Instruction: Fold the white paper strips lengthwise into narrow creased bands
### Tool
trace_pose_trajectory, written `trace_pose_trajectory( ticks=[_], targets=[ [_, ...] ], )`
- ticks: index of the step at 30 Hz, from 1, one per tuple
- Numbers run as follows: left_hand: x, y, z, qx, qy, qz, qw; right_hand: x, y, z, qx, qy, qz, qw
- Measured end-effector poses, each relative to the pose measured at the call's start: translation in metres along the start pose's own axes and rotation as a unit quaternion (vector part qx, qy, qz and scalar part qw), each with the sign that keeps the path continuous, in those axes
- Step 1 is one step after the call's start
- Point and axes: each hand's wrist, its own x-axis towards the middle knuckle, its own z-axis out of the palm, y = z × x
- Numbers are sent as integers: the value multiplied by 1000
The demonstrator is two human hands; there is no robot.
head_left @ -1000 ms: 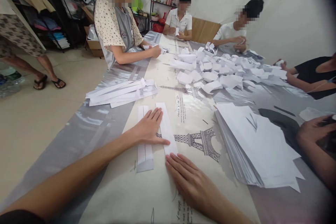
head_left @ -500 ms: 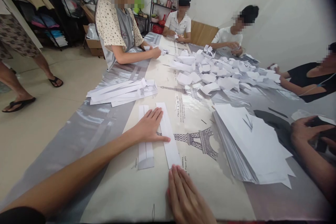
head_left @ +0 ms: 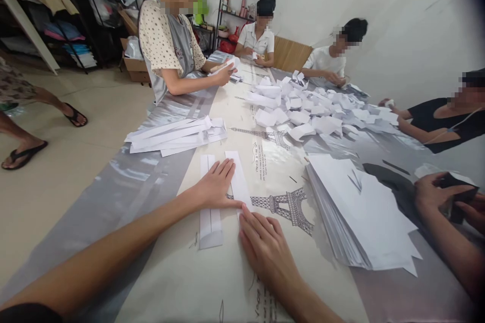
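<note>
1. Spanning the whole view: bench (head_left: 159, 262) under a printed cover with Eiffel Tower drawings, people seated along both long sides.
2. Heaped at far centre-right of bench: pile of folded white paper pieces (head_left: 318, 111).
3. Fanned at right, near edge of bench: thick stack of white sheets (head_left: 364, 212).
4. Lying left of centre, beyond the hands: loose bundle of long folded strips (head_left: 174, 133).
5. Pressed flat, fingers spread and not gripping: left hand (head_left: 215, 186), palm down across two white paper strips.
6. Flat on bench just right of left hand, fingers straight, holding nothing: right hand (head_left: 265, 247), fingertips on near end of right paper strip (head_left: 238, 176).
7. Side by side, running away from viewer: left paper strip (head_left: 208, 219), near end folded.
8. Gripping a dark object at far right: co-worker's hands (head_left: 435, 194).
</note>
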Motion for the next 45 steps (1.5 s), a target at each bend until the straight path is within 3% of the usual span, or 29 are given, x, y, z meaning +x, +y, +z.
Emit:
trace_pose_trajectory(
  ticks=[5,11,21,25,28,31,35,39,45],
  targets=[
    [1,-1,-2,-2,23,-11,1000,-20,-7,1,-76,-45,-16,996],
    [9,-10,-3,-8,76,-17,997,-18,-13,-7,-126,-98,-45,986],
    [30,-27,0,4,111,-48,993,-12,-12,-5,-68,-57,-30,996],
    [31,-24,3,11,139,-59,989,11,7,-14,55,-75,49,994],
    [31,-21,3,21,150,-60,987,39,29,-21,136,-159,140,968],
    [29,-17,2,39,161,-67,984,64,44,-20,118,-147,217,958],
    [26,-12,3,70,176,-92,978,79,49,-9,68,-185,219,956],
    [23,-9,3,111,181,-105,972,74,59,3,129,-193,238,943],
    [20,-12,3,165,185,-104,963,58,64,12,183,-187,208,943]
  ],
)
